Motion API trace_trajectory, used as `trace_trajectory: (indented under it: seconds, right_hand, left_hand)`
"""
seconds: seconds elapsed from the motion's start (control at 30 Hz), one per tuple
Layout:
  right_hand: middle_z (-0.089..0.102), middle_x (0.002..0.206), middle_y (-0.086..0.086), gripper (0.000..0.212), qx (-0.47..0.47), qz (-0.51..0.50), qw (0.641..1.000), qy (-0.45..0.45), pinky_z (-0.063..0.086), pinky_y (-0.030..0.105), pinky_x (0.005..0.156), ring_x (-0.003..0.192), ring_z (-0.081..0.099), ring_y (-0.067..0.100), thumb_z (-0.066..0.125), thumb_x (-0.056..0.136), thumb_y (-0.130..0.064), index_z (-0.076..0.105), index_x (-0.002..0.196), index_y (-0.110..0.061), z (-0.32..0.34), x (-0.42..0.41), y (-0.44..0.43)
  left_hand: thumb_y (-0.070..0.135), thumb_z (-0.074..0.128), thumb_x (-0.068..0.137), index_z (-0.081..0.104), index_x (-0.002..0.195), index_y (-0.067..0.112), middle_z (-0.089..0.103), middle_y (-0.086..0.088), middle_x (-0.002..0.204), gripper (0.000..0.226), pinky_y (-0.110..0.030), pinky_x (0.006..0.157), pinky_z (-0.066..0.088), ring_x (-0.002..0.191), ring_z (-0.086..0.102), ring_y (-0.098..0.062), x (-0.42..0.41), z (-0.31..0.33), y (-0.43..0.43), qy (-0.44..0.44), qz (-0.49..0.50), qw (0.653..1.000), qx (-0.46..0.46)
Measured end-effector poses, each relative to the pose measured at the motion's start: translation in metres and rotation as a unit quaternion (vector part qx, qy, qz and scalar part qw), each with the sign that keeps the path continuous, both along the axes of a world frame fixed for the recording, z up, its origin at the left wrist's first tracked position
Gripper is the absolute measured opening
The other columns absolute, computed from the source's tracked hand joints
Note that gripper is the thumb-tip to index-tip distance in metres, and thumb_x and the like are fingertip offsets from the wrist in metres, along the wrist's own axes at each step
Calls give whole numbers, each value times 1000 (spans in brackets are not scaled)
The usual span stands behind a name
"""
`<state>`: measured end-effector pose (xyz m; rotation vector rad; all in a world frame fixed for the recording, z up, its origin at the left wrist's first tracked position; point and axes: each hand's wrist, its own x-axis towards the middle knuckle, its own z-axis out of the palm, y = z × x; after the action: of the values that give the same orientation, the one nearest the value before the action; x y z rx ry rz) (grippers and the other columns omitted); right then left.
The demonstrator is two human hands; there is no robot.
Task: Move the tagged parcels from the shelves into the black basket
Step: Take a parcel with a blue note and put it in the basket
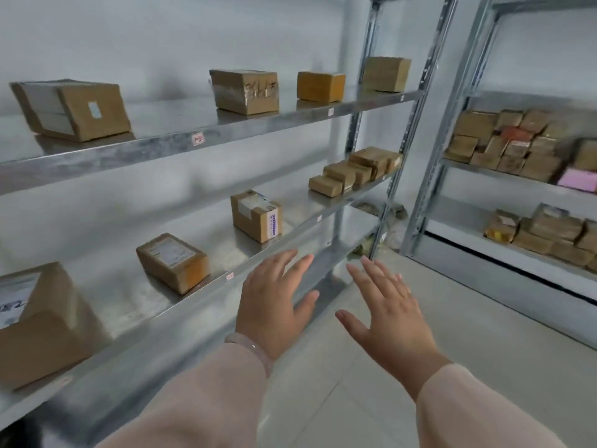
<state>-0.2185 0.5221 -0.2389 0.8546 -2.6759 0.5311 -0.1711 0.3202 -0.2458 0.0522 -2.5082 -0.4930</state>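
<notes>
The parcels sat on the metal shelves to my left: on the middle shelf [265,250], a small brown box with a white label [172,262] lay nearest my hands, an upright labelled box [256,216] stood further along, and a larger box [35,321] was at the near left edge. A cluster of small flat parcels [353,171] was stacked at the far end of that shelf. On the upper shelf [226,137] four more boxes stood well apart, one with handwriting on its side [247,91]. My left hand [274,305] was spread flat and empty, fingers wide, hovering in front of the middle shelf's edge. My right hand [386,318] was just beside it, likewise open and holding nothing, over the pale tiled floor [468,344]. A second rack [523,189] to the right held many packed parcels.
</notes>
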Motion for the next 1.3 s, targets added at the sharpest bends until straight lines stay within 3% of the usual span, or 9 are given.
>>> trace_trajectory:
  seconds: [0.17, 0.3, 0.47, 0.57, 1.0, 1.17, 1.3]
  right_hand:
    - [18, 158, -8, 75, -9, -58, 997, 48, -2, 31, 118, 147, 6, 9, 31, 84, -68, 16, 150, -36, 44, -87, -2]
    - [20, 158, -7, 75, -12, -93, 993, 69, 2, 34, 119, 147, 8, 11, 32, 84, -67, 19, 150, -35, 68, -148, -12]
    - [6, 159, -13, 72, -19, -144, 989, 40, -7, 29, 117, 146, -5, 6, 37, 89, -65, 8, 150, -40, 70, -211, -16]
    - [7, 159, -15, 72, -62, -161, 985, 17, -4, 28, 118, 146, -4, 4, 41, 89, -63, 10, 150, -41, 71, -244, -15]
    - [10, 159, -13, 78, -60, -93, 994, -3, -3, 29, 119, 147, 0, 7, 20, 79, -71, 14, 150, -39, 30, -438, 2]
    - [5, 159, -14, 73, -33, -46, 998, -36, -6, 29, 118, 146, -4, 7, 34, 86, -66, 8, 150, -40, 26, -521, 35]
    - [6, 159, -14, 71, -38, -23, 997, -56, -4, 28, 118, 146, -3, 6, 42, 90, -61, 10, 150, -39, 23, -579, 47]
  left_hand:
    - [50, 49, 89, 48, 139, 29, 51, 1, 141, 54, -47, 103, 44, 131, 46, -22, -107, 26, 0, 62, -59, 996, -1]
    - [57, 43, 88, 39, 144, 34, 45, 2, 147, 61, -47, 106, 41, 136, 41, -22, -186, 47, -12, 44, -63, 997, -33]
    - [58, 38, 85, 41, 144, 33, 45, -1, 148, 64, -47, 106, 42, 135, 42, -25, -271, 49, -25, 26, -85, 995, -53]
    - [59, 40, 87, 42, 143, 32, 47, -1, 145, 63, -46, 102, 45, 133, 44, -25, -310, 43, -19, 22, -102, 993, -53]
    - [64, 40, 85, 37, 141, 38, 43, 3, 148, 62, -47, 101, 45, 137, 39, -22, -478, 7, 21, -20, -49, 999, 2]
    - [58, 49, 88, 29, 143, 45, 37, 6, 152, 60, -45, 107, 40, 139, 33, -19, -542, -7, 39, -77, 10, 996, 42]
    - [47, 59, 90, 37, 143, 42, 36, 9, 152, 57, -41, 111, 36, 138, 34, -19, -576, -17, 52, -105, 51, 988, 101]
